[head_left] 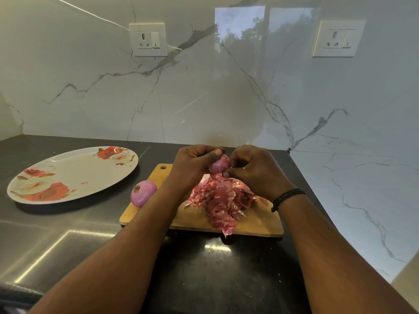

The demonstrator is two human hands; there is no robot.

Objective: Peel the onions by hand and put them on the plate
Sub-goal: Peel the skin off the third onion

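Observation:
My left hand (192,166) grips a small purple onion (219,165) above the wooden cutting board (260,223). My right hand (254,171) touches the same onion from the right, with its fingers curled against the skin. A second purple onion (142,192) lies at the board's left edge, beside my left forearm. A heap of pink onion skins (223,200) covers the middle of the board, under both hands. The oval plate (74,171) with red flowers sits on the counter to the left, with only a small pink scrap on it.
The black counter (204,279) runs to a marble wall behind and another on the right. Two wall sockets (148,39) (337,38) sit high on the back wall. A black band circles my right wrist (286,197).

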